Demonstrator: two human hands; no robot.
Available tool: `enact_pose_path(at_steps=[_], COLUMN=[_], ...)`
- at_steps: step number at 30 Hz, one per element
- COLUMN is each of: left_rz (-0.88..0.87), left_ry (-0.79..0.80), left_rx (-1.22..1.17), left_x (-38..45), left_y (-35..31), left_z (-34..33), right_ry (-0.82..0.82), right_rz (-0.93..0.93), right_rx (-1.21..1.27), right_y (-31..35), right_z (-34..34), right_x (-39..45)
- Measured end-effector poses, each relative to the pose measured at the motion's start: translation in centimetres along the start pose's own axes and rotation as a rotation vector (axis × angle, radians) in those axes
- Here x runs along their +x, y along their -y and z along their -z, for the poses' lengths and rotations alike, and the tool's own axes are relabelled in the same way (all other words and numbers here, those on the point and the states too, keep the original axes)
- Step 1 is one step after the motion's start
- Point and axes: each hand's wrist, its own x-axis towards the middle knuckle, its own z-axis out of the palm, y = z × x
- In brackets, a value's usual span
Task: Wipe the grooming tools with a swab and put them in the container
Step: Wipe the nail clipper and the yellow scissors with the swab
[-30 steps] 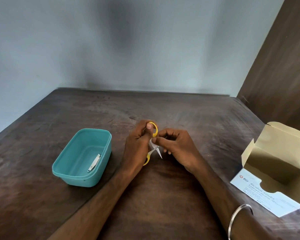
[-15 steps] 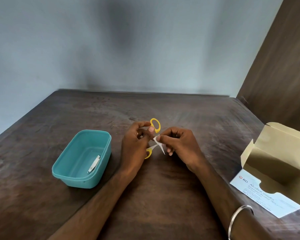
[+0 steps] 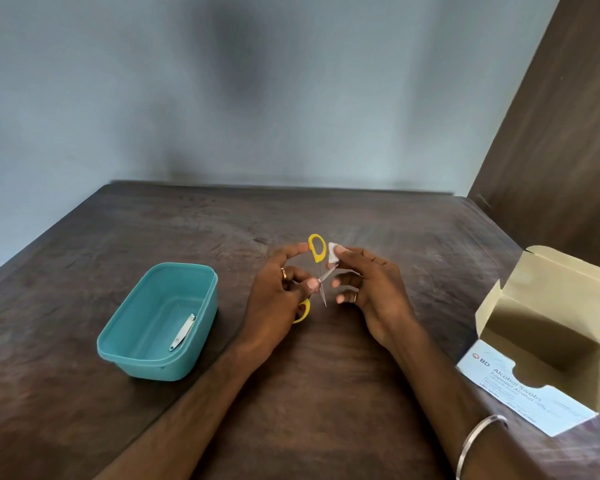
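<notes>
My left hand holds small yellow-handled scissors above the table, blades spread apart and pointing down and to the right. One yellow loop sticks up above my fingers; the other shows below my palm. My right hand pinches a small white swab at its fingertips, right next to the upper yellow loop. A teal plastic container stands to the left of my hands. A metal nail clipper lies inside it.
An open cardboard box of alcohol swabs lies at the right edge of the dark wooden table, flaps spread. A wall runs behind the table and a brown panel rises at the right.
The scissors' blades have opened wider. My right hand lifted the swab from the blades up to the upper yellow handle loop.
</notes>
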Motion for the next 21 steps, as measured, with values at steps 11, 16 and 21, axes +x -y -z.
enact_pose_path(at_steps=[11, 16, 21], left_rz=[-0.041, -0.048, -0.039], left_ry=[0.071, 0.065, 0.085], left_rx=[0.053, 0.064, 0.041], left_x=[0.06, 0.15, 0.05], left_y=[0.1, 0.0, -0.16], left_z=[0.26, 0.33, 0.34], right_ry=[0.147, 0.131, 0.131], right_rz=[-0.031, -0.065, -0.037], right_rx=[-0.001, 0.036, 0.029], right_y=[0.39, 0.49, 0.46], right_z=[0.37, 0.53, 0.53], right_x=[-0.11, 0.02, 0.07])
